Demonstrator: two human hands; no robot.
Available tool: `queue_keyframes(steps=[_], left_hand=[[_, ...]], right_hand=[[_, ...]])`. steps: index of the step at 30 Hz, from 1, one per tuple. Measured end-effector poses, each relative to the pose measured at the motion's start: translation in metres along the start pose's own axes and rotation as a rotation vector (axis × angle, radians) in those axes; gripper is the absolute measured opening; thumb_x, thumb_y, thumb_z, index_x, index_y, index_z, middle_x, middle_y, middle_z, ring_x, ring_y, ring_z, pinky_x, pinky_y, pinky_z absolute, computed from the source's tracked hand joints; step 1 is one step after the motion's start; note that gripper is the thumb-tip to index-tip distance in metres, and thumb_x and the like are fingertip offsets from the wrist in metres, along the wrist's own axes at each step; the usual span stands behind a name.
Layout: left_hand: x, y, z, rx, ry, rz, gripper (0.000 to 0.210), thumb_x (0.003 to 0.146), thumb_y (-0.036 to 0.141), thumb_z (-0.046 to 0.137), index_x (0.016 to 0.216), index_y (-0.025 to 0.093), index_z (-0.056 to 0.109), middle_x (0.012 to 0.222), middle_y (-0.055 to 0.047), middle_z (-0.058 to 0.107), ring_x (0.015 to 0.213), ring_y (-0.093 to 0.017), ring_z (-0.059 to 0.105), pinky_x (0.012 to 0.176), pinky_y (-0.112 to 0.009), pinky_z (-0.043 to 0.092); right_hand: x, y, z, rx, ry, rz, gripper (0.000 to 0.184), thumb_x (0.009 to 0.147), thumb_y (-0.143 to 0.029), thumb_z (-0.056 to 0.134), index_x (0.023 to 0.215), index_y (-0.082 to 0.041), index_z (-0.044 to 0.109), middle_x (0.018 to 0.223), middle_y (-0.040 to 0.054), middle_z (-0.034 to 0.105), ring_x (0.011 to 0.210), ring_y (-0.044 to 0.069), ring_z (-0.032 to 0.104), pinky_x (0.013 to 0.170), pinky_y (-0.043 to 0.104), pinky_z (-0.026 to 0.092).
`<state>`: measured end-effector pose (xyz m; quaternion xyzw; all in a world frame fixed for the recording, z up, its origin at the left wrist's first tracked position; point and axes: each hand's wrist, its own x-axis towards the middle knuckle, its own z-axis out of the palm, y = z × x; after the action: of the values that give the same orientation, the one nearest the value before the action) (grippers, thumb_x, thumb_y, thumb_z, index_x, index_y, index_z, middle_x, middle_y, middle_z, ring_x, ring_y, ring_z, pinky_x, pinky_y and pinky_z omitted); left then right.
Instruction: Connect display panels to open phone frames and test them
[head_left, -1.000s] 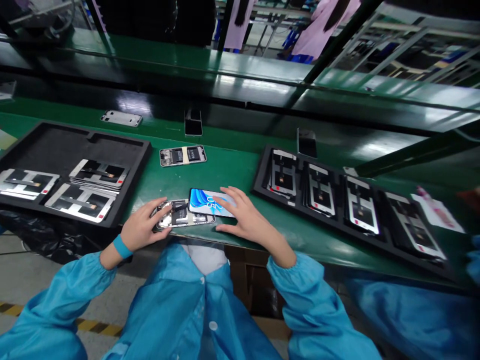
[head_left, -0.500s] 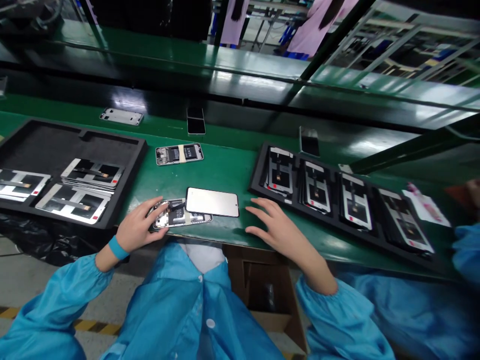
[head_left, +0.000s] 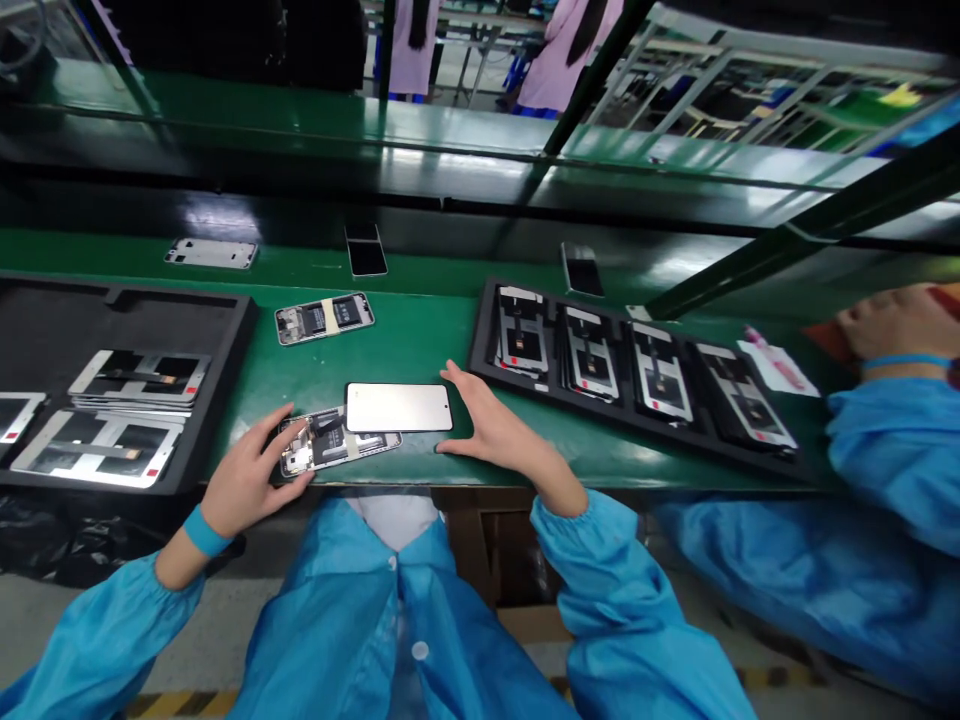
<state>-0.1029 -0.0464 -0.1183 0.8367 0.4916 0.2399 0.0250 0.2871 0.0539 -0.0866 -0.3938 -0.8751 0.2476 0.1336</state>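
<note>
An opened phone [head_left: 330,452] lies on the green bench in front of me, its battery and inner parts partly showing. My left hand [head_left: 251,468] grips its left end, thumb on the near edge and fingers on the far edge. A phone screen [head_left: 400,408] with a pale front rests across the phone's right part and hides some of it. At the screen's right end, my right hand [head_left: 484,420] is open, thumb and fingers spread around that end with a gap. Farther back lies another opened phone [head_left: 325,319] with a cream strip across its battery.
A black foam tray [head_left: 234,350] with stacked screens lies left. Another foam tray [head_left: 487,365] holds several screen stacks at right. Along the back lie a phone back shell [head_left: 211,254] and two dark-screened phones [head_left: 366,250]. A co-worker's hand [head_left: 904,322] is at far right.
My right hand has moved closer to the screen's right end, its thumb and fingers spread wider. My left hand stays at the phone's left end. The whole view has shifted.
</note>
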Motion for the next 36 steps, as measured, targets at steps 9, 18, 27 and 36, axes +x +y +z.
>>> queue_keyframes(steps=[9,18,27,36], left_hand=[[0.027,0.011,0.003,-0.098,-0.17,0.017,0.071,0.096,0.046,0.061,0.155,0.021,0.031,0.156,-0.02,0.037,0.14,-0.04,0.041,0.113,-0.059,0.042],[0.041,0.012,0.004,-0.161,-0.171,0.034,0.065,0.088,0.032,0.066,0.147,0.021,0.04,0.135,-0.016,0.056,0.122,-0.035,0.054,0.106,-0.054,0.048],[0.035,0.009,0.004,-0.185,-0.197,-0.066,0.08,0.087,0.041,0.072,0.153,0.019,0.033,0.148,-0.019,0.046,0.135,-0.037,0.047,0.117,-0.057,0.039],[0.034,-0.002,-0.002,-0.375,-0.22,-0.134,0.037,0.095,0.044,0.064,0.122,0.019,0.06,0.142,-0.017,0.052,0.134,-0.031,0.049,0.115,-0.053,0.042]], right_hand=[[0.025,0.002,0.007,0.105,-0.07,-0.079,0.134,0.077,-0.061,0.081,0.163,-0.023,-0.015,0.157,0.0217,0.035,0.146,0.039,0.033,0.118,0.061,0.035],[0.047,-0.007,0.008,0.098,-0.148,-0.143,0.119,0.084,-0.068,0.069,0.165,-0.019,-0.002,0.15,0.0195,0.047,0.139,0.037,0.041,0.116,0.058,0.037],[0.044,-0.007,0.011,0.11,-0.14,-0.136,0.108,0.087,-0.047,0.072,0.165,-0.023,0.002,0.144,0.0164,0.052,0.133,0.036,0.049,0.112,0.057,0.043],[0.041,-0.015,0.007,0.051,-0.095,-0.098,0.108,0.083,-0.039,0.073,0.165,-0.024,0.005,0.142,0.0154,0.056,0.126,0.036,0.057,0.106,0.057,0.048]])
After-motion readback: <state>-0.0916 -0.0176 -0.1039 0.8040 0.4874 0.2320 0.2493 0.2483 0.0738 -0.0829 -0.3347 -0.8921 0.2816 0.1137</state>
